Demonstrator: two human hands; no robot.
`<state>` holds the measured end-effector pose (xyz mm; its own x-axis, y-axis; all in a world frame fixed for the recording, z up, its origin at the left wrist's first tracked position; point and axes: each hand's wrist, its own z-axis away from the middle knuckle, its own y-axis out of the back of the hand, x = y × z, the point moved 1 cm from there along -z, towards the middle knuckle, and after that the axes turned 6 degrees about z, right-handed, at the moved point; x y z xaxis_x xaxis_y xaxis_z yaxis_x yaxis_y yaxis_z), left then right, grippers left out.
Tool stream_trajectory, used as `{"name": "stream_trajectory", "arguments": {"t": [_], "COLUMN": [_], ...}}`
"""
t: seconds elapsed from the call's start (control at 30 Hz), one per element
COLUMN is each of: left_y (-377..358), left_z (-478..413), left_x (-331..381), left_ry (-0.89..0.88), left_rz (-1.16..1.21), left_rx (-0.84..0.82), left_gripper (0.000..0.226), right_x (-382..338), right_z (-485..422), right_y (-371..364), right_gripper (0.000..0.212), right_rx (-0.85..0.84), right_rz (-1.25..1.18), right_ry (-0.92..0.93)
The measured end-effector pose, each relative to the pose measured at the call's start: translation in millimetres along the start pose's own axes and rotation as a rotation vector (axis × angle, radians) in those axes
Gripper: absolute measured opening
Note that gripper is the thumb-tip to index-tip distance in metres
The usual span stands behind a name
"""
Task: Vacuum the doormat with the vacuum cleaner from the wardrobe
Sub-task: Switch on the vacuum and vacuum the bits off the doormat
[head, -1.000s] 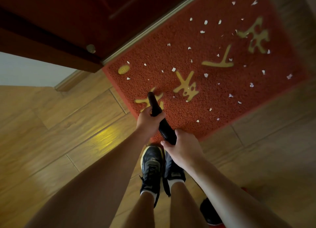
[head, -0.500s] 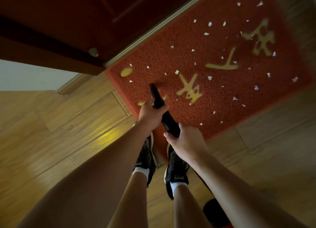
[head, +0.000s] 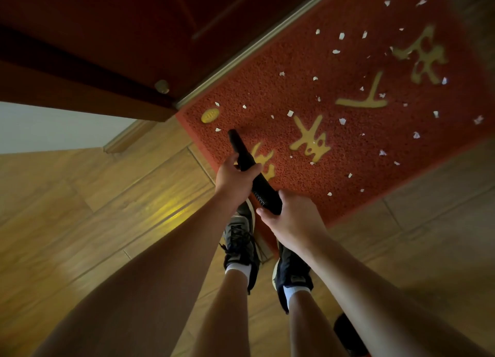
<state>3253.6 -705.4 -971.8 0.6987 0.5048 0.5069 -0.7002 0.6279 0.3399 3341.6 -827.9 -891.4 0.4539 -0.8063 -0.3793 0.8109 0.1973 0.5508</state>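
A wooden plank floor (head: 80,209) fills the lower view, seen from above by a person standing at a dark red door (head: 107,35). A pale threshold strip (head: 254,45) runs along the foot of the door. A red doormat (head: 267,96) with gold characters (head: 310,139) lies against that strip, its near corner under the person's feet.

Both bare forearms reach down and forward over two dark shoes, the left shoe (head: 239,238) on the floor at the mat's edge and the right shoe (head: 290,265) beside it.

The task's thing, a slim black vacuum cleaner (head: 263,192), is held slanting over the mat's near-left corner. Its narrow tip points at the pile close to a gold oval badge (head: 210,115). Whether the tip touches the mat cannot be told.

The left grip (head: 231,178) is closed round the forward part of the vacuum cleaner, thumb laid over the top. The right grip (head: 292,217) is wrapped round the rear end, fingers curled beneath it.

Small white paper scraps (head: 290,113) lie scattered across the mat, thickest toward its far right side. A small round knob (head: 162,86) shows low on the door.
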Motion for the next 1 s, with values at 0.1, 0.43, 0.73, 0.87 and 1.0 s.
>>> {"name": "stream_trajectory", "arguments": {"t": [0.1, 0.43, 0.73, 0.87, 1.0], "left_y": [11.2, 34.9, 40.0, 40.2, 38.9], "left_z": [-5.1, -18.9, -23.0, -26.4, -33.6], "left_x": [-1.5, -3.0, 4.8, 13.3, 21.7], "left_ry": [0.006, -0.006, -0.039, -0.076, -0.106], "left_rz": [0.015, 0.008, 0.034, 0.006, -0.013], "left_rx": [-0.003, 0.012, -0.005, -0.021, -0.027], "left_gripper": [0.087, 0.047, 0.036, 0.036, 0.042], "right_x": [-10.3, -34.5, -40.1, -41.1, -43.0], "right_z": [-5.5, -14.8, -19.1, -23.0, -30.9], "right_y": [-4.1, -9.8, -12.8, -10.6, -9.7], "right_gripper": [0.035, 0.033, 0.03, 0.032, 0.035], "right_rx": [-0.008, -0.033, -0.002, 0.034, 0.043], "right_rz": [0.003, -0.001, -0.038, -0.043, -0.041], "right_ry": [0.015, 0.042, 0.047, 0.031, 0.015]}}
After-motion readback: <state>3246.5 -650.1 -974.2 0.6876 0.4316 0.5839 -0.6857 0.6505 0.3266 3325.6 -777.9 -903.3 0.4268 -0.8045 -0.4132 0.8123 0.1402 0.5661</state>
